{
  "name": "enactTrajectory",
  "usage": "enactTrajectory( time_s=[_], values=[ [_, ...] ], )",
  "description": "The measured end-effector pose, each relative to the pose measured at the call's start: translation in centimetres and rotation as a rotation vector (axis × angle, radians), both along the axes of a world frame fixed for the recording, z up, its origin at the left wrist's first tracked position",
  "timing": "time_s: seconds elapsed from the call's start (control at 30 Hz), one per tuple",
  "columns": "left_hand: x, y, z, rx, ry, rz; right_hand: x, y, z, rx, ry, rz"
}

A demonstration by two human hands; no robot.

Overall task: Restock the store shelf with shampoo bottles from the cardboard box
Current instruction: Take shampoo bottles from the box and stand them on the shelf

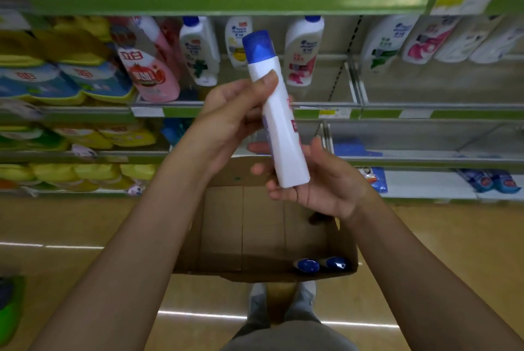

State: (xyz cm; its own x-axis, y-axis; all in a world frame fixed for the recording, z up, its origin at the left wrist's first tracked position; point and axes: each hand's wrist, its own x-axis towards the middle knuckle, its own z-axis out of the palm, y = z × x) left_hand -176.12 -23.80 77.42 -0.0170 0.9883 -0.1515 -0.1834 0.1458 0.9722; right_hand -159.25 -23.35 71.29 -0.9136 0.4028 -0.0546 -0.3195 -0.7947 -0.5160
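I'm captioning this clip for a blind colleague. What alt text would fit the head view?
Both hands hold a white shampoo bottle with a blue cap before store shelves: the left hand grips its upper body, the right hand cradles its base. Below on the floor, a cardboard box holds two more blue-capped bottles.

A shop aisle: tiered shelves (226,1) with green price strips, stocked with rows of shampoo bottles (303,50).

white shampoo bottle (279,123) with blue cap, tilted upright, held above open cardboard box (263,237), two blue-capped bottles (320,264) lying inside, white bottles on store shelf (255,111)
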Motion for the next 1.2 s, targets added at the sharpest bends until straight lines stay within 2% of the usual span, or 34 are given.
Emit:
enactTrajectory(
  time_s=[0.13,0.27,0.37,0.5,0.63,0.77,0.93,1.1,1.2],
  values=[
    [-0.6,-0.5,1.9,0.040,0.121,0.086,-1.2,-0.8,0.8,0.095,0.015,0.008],
    [-1.4,-1.4,3.3,0.058,0.140,0.075,-2.5,-1.6,2.4,0.128,-0.016,-0.029],
    [-2.3,-2.5,4.4,0.062,0.162,0.038,-3.1,-2.4,3.8,0.197,-0.160,-0.184],
    [-3.0,-3.6,5.2,0.158,0.233,0.121,-4.7,-3.6,5.3,0.442,-0.391,-0.410],
    [-3.7,-4.0,5.6,0.180,0.175,0.196,-6.1,-4.5,6.3,0.595,-0.556,-0.531],
    [-4.8,-4.8,6.1,0.142,0.004,0.180,-5.7,-4.9,8.0,0.628,-0.503,-0.432],
    [-4.8,-5.1,7.2,0.116,-0.121,0.186,-5.4,-5.3,9.5,0.727,-0.546,-0.533],
    [-4.1,-5.6,8.8,0.166,0.010,0.162,-4.8,-5.3,10.3,0.805,-0.567,-0.617],
    [-3.7,-5.7,9.4,0.184,0.014,0.192,-4.3,-5.1,10.8,0.847,-0.553,-0.624]
  ],
)
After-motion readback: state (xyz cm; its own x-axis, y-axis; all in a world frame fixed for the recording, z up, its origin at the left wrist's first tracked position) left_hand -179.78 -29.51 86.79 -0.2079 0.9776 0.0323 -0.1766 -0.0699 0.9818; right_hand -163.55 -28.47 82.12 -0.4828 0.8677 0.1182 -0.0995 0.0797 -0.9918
